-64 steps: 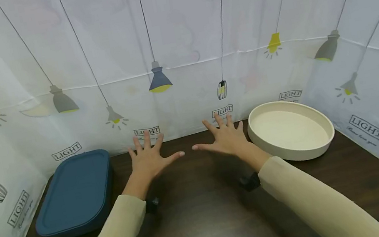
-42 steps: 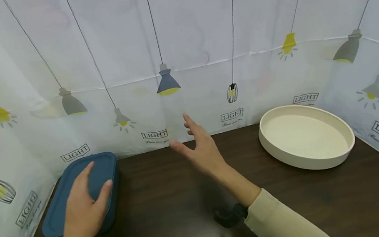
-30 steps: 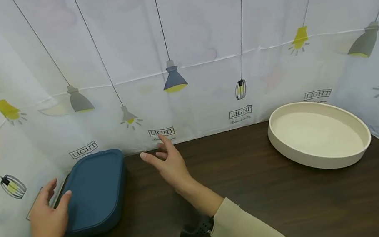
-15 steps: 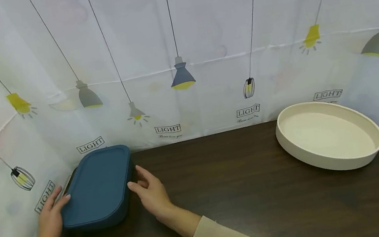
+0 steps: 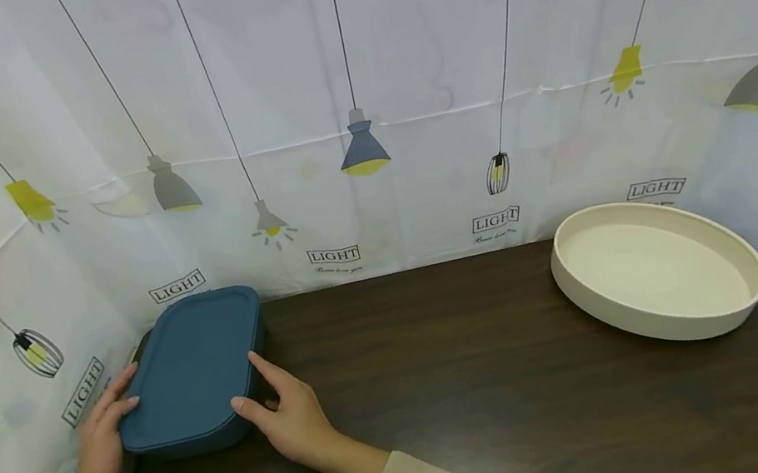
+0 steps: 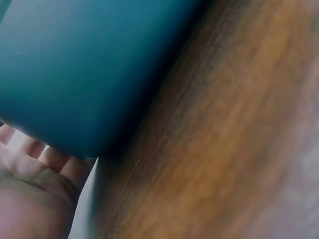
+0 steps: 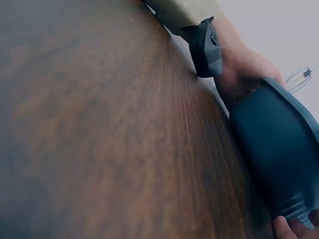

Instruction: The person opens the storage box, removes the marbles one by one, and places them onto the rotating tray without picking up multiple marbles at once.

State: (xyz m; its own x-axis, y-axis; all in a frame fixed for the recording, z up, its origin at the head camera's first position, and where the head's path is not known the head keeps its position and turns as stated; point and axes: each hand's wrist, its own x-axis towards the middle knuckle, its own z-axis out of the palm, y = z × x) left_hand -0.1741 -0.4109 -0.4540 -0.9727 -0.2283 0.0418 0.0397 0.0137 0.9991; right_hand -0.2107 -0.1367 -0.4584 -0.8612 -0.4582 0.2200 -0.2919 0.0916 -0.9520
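A dark blue lidded box (image 5: 190, 371) stands at the left of the table in the head view, held between both hands. My left hand (image 5: 99, 442) grips its left side, thumb at the lid's edge. On the right side, my right hand (image 5: 296, 424) has its thumb and forefinger at the rim. The left wrist view has the box wall (image 6: 89, 64) close up, and the left hand (image 6: 35, 194) with its fingers partly hidden behind it. In the right wrist view, fingertips (image 7: 284, 230) lie by the ribbed part of the wall. The box's contents are hidden.
A shallow round cream tray (image 5: 659, 267) stands at the right of the dark wooden table (image 5: 467, 390). White cloth walls (image 5: 405, 37) with printed lamps rise along the back and both sides. The box is close to the left wall.
Both hands have moved from mid-table to the box, left hand first. The right hand has come in from the right and slid nearer along its side. The tray stays put.
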